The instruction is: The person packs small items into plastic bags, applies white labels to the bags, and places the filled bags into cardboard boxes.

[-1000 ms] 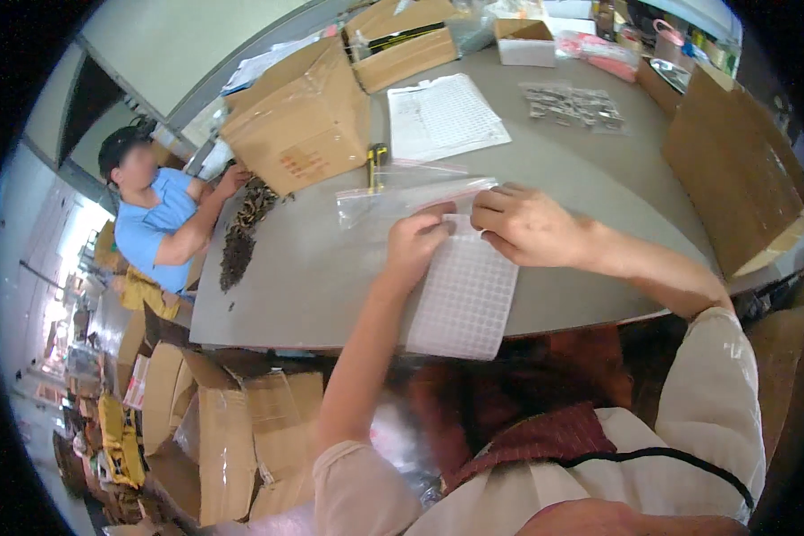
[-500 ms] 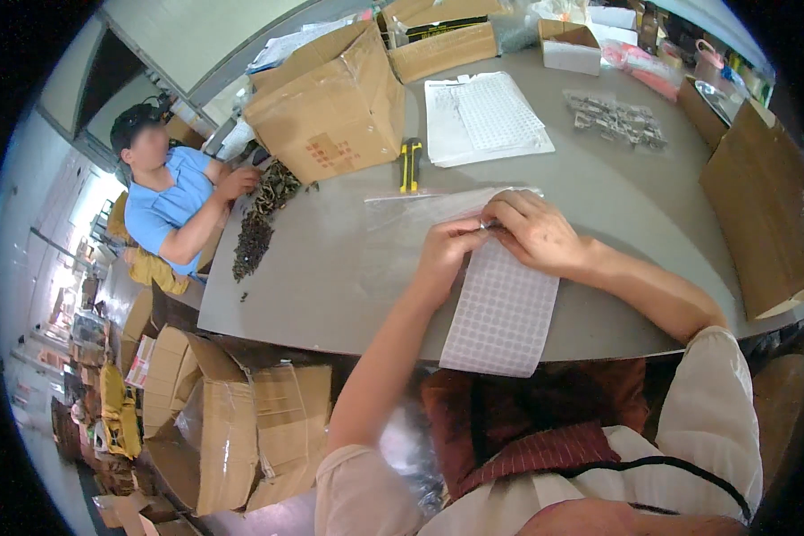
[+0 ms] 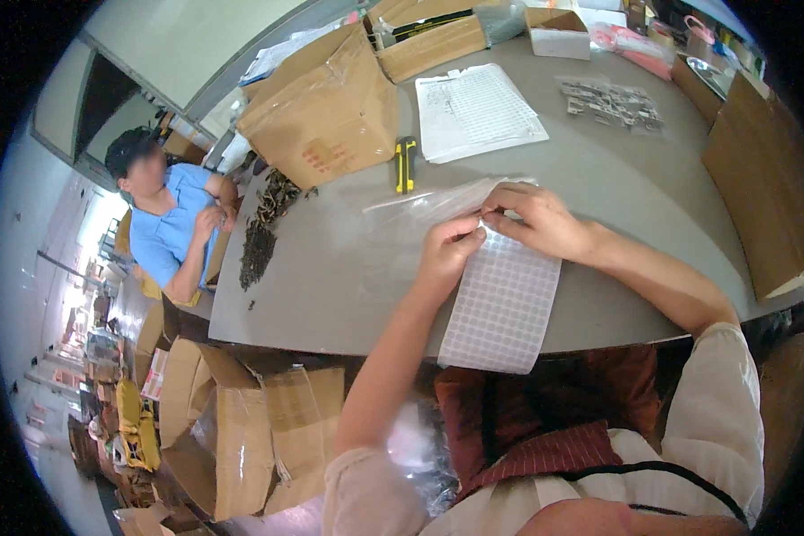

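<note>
A sheet of round, pale stickers [image 3: 498, 308] lies in front of me, its lower end reaching the table's near edge. At its upper left corner my left hand [image 3: 448, 252] is closed, thumb and fingers pinched together. Fingertips of my right hand [image 3: 538, 221] meet it there, bent over the sheet's top edge. Whatever small thing sits between the fingertips is hidden. Just beyond both hands, a clear plastic bag [image 3: 411, 213] is spread on the table, partly under my right fingers.
A yellow-and-black utility knife [image 3: 406, 165], stacked papers [image 3: 475, 114] and bagged metal parts [image 3: 609, 104] lie farther back. A large carton [image 3: 323, 112] stands at left, beside a dark heap of small pieces [image 3: 259, 250]. A co-worker [image 3: 174, 214] sits there. Cardboard [image 3: 764, 188] stands at right.
The small shiny piece between my fingertips is no longer visible. My right fingers have shifted slightly at the sheet's top. The co-worker's hands have drawn back from the dark heap.
</note>
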A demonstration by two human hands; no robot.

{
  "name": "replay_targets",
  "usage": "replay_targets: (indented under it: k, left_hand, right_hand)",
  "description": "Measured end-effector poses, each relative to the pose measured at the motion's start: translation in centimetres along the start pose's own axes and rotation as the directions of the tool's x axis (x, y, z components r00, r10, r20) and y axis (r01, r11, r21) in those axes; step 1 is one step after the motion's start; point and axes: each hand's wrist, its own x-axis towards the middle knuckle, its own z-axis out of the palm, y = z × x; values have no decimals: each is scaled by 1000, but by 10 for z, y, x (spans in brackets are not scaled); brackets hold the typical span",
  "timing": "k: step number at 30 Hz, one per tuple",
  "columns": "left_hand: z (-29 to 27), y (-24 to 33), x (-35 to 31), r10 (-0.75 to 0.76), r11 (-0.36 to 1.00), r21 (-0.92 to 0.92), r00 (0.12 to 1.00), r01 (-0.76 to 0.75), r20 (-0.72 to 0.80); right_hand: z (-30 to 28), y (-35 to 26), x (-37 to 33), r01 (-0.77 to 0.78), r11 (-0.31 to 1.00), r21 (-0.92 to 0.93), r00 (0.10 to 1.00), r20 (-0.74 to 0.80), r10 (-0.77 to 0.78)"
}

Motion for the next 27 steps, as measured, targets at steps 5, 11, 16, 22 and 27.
replay_targets:
  k: [5,11,16,22,27]
  left_hand:
    - [-2,-5,0,-8,996,-92,1000,6,-20]
    - [3,1,-3,5,1000,3,1000,-5,-13]
    - [-4,-3,-1,172,969,188,984,-160,-53]
    - [-2,0,3,328,830,462,944,-311,47]
    - [-6,2,6,445,630,591,858,-504,257]
  right_hand:
    - [1,-1,2,-104,988,117,994,28,101]
    - [-1,18,2,-272,898,347,962,86,258]
    - [-14,28,8,-400,737,545,915,277,292]
    - [-15,51,9,-567,586,579,823,363,437]
    - [-23,57,15,-592,629,504,806,367,465]
